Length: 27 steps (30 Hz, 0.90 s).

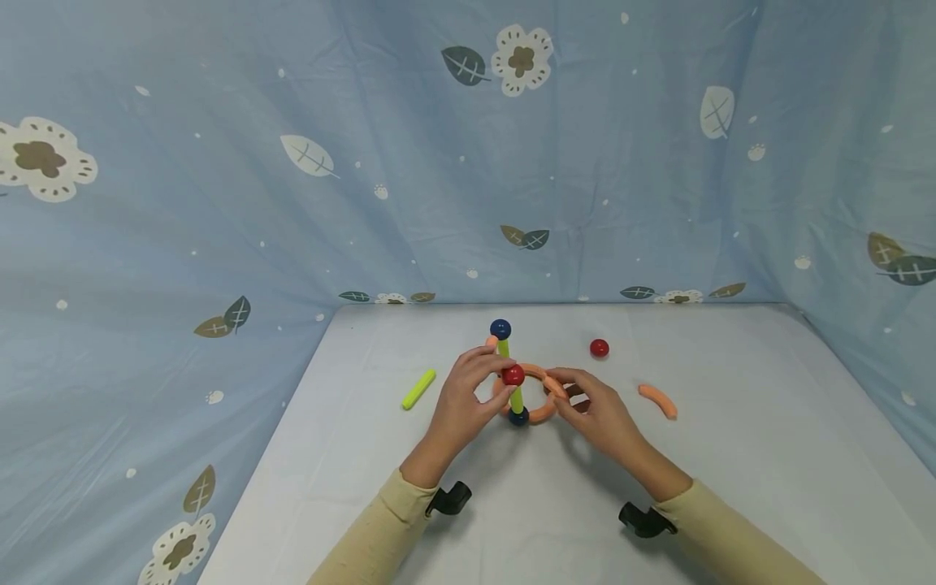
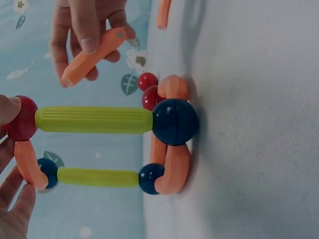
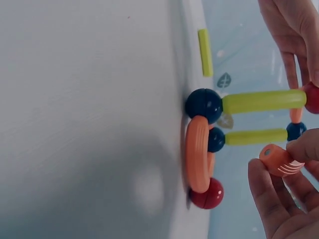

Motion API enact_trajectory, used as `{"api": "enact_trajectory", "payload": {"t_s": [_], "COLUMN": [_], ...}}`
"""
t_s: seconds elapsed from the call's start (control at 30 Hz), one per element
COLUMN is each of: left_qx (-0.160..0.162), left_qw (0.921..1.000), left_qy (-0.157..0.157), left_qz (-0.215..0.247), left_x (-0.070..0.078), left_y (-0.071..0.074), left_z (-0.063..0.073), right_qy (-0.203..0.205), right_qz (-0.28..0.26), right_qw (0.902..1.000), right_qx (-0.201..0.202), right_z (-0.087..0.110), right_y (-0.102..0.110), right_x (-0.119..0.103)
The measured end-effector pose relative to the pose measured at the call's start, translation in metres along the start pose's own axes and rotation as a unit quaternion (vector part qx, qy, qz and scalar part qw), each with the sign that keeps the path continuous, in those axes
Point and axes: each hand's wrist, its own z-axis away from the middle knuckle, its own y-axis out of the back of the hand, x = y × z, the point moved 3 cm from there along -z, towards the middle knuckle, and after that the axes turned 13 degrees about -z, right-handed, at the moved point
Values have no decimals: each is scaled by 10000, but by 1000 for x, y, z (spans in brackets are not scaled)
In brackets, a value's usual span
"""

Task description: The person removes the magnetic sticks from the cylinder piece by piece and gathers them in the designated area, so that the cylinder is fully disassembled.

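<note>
Orange curved pieces [image 3: 197, 157], two navy base balls [image 2: 175, 122] and one red base ball [image 3: 215, 193] make the base ring [image 1: 543, 414], which lies on the white table [image 1: 731, 357] and looks closed. On the navy base balls stand two uprights: the near lime rod [image 1: 517, 400] carries a red top ball [image 1: 513, 374], and the far lime rod [image 1: 503, 348] carries a navy top ball [image 1: 500, 329]. One orange link [image 2: 30, 163] already connects these two tops.

From eight o'clock, the left hand [image 1: 468, 390] pinches the red top ball between thumb and fingers. From four o'clock, the right hand [image 1: 600, 414] holds a curved orange rod [image 1: 556, 387], also between thumb and fingers; in the left wrist view this rod is apart from the red top ball, so it is not yet joined.

I judge that more than half is built. The red base ball carries no upright, so this side seems to remain. Around the base ring lie unused pieces: a loose lime rod [image 1: 419, 390] at nine o'clock, a loose red ball [image 1: 600, 348] at two, and a loose orange rod [image 1: 658, 401] at three.
</note>
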Motion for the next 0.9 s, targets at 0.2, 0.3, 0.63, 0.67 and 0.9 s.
{"api": "enact_trajectory", "payload": {"t_s": [0.2,0.3,0.63,0.67,0.9], "left_qx": [-18,-30,-32,-36,-71], "left_qw": [10000,10000,10000,10000,10000], "left_qy": [15,3,15,21,60], "left_qz": [17,0,35,40,22], "left_x": [0,1,0,0,1], "left_y": [0,0,0,0,0], "left_z": [0,0,0,0,0], "right_qy": [-6,-21,-83,-111,-516], "right_qz": [152,326,680,706,878], "right_qw": [9998,9993,9971,9969,9943], "right_qx": [118,161,329,343,321], "right_z": [4,5,11,12,13], "right_y": [7,12,28,29,40], "right_x": [10,14,33,35,48]}}
